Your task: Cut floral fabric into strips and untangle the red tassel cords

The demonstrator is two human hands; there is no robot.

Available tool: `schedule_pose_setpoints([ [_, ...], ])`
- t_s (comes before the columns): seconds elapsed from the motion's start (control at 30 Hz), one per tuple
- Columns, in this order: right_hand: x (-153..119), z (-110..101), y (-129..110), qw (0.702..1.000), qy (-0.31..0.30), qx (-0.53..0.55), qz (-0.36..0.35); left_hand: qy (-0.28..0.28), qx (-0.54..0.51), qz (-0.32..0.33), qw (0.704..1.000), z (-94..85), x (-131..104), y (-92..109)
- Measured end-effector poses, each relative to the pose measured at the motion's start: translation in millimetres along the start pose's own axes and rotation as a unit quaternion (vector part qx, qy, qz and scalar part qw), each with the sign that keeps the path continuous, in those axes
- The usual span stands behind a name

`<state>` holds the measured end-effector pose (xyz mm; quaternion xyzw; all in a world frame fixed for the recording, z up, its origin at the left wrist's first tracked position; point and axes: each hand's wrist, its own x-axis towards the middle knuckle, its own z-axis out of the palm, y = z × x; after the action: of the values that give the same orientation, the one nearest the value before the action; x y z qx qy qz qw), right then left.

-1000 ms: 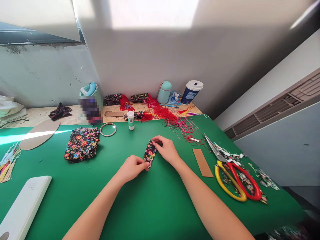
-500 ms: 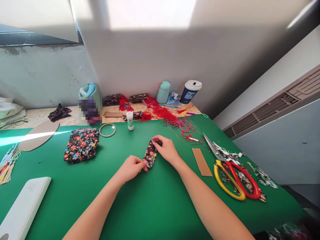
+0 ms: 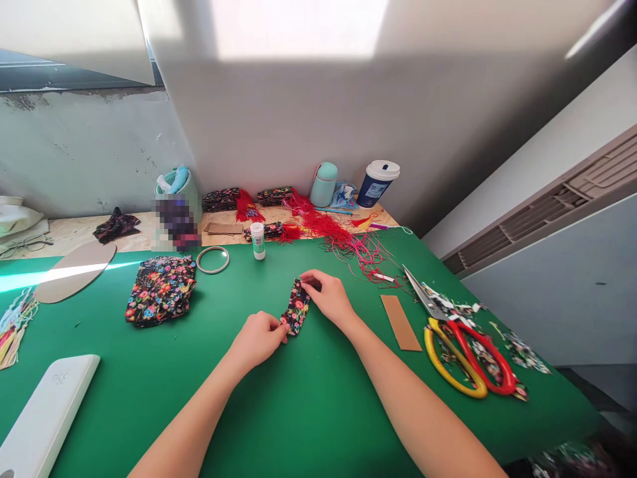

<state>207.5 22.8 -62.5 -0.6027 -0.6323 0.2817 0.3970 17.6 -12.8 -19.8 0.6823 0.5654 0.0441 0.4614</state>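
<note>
A small strip of black floral fabric [image 3: 298,307] is held at a tilt over the green table mat [image 3: 308,398]. My left hand [image 3: 261,337] pinches its lower left corner between thumb and fingers. At the top end, my right hand [image 3: 328,295] grips the upper edge with its fingertips. Whether anything stiff lies inside the strip I cannot tell. Beyond my hands stands a white and green glue stick [image 3: 257,241], upright with its cap on top. To the right of my right hand lies a brown cardboard strip [image 3: 401,322].
Large scissors [image 3: 455,352] with yellow and red handles lie at the right among fabric scraps. Folded floral cloth [image 3: 162,290], a round ring [image 3: 213,259] and a white power bank [image 3: 52,415] are at the left. Red tassels [image 3: 318,222], a flask [image 3: 324,184] and a cup [image 3: 379,182] line the back.
The lower left corner of the fabric strip now sticks out slightly more towards my left hand. Both hands keep their hold; the whole view has shifted very slightly.
</note>
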Motion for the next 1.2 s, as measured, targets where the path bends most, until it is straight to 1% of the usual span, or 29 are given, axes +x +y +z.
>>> schedule_pose_setpoints([
  [0.23, 1.2, 1.5, 4.5, 1.0, 0.005, -0.002, -0.003, 0.018, 0.027, -0.001, 0.999, 1.3, -0.9, 0.9],
  [0.33, 1.2, 1.5, 4.4, 1.0, 0.006, -0.006, -0.005, 0.017, 0.036, -0.004, 0.999, 1.7, -2.2, 2.1],
  [0.4, 1.0, 1.5, 3.7, 1.0, 0.007, -0.011, -0.005, 0.024, 0.062, 0.0, 0.998, -0.4, -3.3, 2.1],
  [0.47, 0.7, 1.1, 2.9, 1.0, 0.009, -0.018, -0.006, 0.049, 0.11, 0.033, 0.992, -4.6, -4.5, 1.0],
  [0.57, 1.2, -1.3, 2.4, 0.999, 0.015, -0.038, -0.006, 0.092, 0.181, 0.142, 0.969, -11.3, -5.8, -3.0],
  [0.7, 3.4, -8.1, 2.9, 0.997, 0.02, -0.079, -0.005, 0.107, 0.249, 0.295, 0.916, -11.9, -5.3, -9.0],
  [0.8, 4.2, -11.7, 3.1, 0.995, 0.014, -0.102, -0.008, 0.1, 0.296, 0.361, 0.879, -7.1, -3.8, -10.6],
  [0.83, 4.1, -12.1, 3.2, 0.994, 0.012, -0.107, -0.009, 0.097, 0.303, 0.372, 0.872, -5.5, -3.3, -10.8],
  [0.9, 3.6, -11.9, 3.4, 0.993, 0.005, -0.121, -0.01, 0.091, 0.305, 0.381, 0.868, -3.0, -2.3, -11.2],
  [1.03, 3.3, -10.5, 4.7, 0.989, -0.016, -0.145, 0.003, 0.077, 0.27, 0.383, 0.88, -0.1, -0.4, -13.4],
  [1.2, 3.9, -11.6, 2.5, 0.989, -0.032, -0.143, 0.024, 0.063, 0.247, 0.381, 0.889, 3.8, -2.4, -13.4],
])
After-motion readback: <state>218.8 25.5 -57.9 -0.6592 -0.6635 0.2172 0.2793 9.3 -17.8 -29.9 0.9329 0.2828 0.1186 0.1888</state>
